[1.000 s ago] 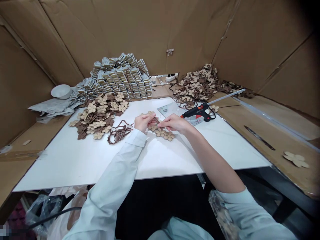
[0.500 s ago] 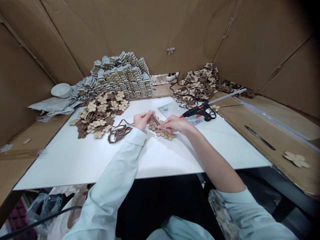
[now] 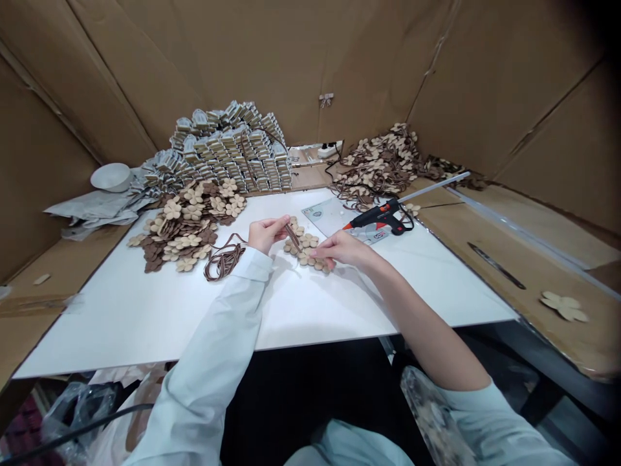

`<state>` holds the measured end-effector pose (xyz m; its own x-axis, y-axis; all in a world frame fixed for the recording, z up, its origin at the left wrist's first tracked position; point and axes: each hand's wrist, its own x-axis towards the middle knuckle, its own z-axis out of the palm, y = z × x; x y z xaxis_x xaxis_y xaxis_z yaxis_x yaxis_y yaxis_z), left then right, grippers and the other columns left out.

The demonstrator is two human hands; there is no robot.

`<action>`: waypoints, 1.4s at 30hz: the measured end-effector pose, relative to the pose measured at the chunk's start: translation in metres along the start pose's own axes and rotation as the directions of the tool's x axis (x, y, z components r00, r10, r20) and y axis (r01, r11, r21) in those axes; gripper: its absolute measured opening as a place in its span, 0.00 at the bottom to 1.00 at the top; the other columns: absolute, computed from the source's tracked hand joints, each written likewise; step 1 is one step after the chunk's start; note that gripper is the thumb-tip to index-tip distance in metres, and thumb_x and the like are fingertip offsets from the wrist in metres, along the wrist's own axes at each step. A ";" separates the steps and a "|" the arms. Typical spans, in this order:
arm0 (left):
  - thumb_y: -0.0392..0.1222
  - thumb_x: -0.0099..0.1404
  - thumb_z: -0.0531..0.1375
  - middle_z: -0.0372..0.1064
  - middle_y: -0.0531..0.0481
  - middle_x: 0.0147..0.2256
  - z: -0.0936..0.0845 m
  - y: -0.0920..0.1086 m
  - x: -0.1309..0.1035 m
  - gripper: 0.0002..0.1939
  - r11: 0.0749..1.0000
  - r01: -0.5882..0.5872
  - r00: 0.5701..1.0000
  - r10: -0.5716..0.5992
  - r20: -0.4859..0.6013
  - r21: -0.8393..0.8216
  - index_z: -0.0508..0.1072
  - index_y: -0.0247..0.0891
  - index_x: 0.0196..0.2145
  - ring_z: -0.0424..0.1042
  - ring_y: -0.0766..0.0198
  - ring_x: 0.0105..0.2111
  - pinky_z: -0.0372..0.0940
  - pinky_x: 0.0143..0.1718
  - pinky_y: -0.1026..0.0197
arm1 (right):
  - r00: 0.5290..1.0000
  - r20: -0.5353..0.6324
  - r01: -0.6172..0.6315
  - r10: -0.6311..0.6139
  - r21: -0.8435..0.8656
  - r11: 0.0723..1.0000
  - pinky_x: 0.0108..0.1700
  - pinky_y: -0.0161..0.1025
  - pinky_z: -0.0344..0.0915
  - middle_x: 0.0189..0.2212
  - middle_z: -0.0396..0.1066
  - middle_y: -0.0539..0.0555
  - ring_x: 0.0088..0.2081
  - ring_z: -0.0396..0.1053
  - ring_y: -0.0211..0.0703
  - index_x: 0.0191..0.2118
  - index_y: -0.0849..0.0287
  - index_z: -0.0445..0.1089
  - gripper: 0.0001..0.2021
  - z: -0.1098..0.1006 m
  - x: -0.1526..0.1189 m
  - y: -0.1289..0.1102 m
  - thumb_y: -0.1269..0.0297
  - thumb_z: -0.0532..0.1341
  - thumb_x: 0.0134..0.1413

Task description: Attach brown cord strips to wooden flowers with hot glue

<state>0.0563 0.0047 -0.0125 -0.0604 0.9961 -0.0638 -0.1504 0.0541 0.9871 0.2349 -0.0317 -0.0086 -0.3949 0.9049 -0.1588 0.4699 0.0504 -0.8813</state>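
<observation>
My left hand (image 3: 268,234) is closed in a pinch on a flat brown cord with pale edging (image 3: 294,238). The pinched piece slants down from its fingertips toward the right hand. My right hand (image 3: 342,249) has thumb and fingers pressed together close to the cord's lower end; what they hold, if anything, is hidden. Under the fingertips, several beige flower cut-outs (image 3: 309,241) lie in a cluster on the white board (image 3: 310,310). A loose bundle of the same cord (image 3: 224,262) rests left of my left hand, one strand leading toward it.
A black and orange glue gun (image 3: 378,217) lies on a clear sheet (image 3: 323,215), a glue stick (image 3: 434,186) behind it. Flower cut-outs are heaped at left (image 3: 189,226) and back right (image 3: 381,162). Stacked metallic-looking pieces (image 3: 237,152) stand behind; a white bowl (image 3: 111,177) sits far left.
My right fingertips have moved slightly down and right of the cord, which earlier stretched between both hands. The left hand keeps its pinch. The whole view has shifted slightly.
</observation>
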 end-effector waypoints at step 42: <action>0.40 0.53 0.57 0.73 0.48 0.34 -0.003 -0.018 -0.014 0.06 0.512 -0.691 0.659 0.154 0.737 0.511 0.74 0.42 0.26 0.66 0.58 0.46 0.49 0.53 0.55 | 0.767 -0.527 -0.187 -0.367 -0.729 0.658 0.38 0.44 0.58 0.44 0.55 0.64 0.39 0.61 0.51 0.39 0.64 0.59 0.13 -0.066 0.008 0.040 0.67 0.53 0.44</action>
<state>0.0568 -0.0108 -0.0298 0.6638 0.7154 0.2180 0.4686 -0.6250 0.6243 0.3028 0.0058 -0.0155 -0.0591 0.8980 0.4360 0.9588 0.1727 -0.2257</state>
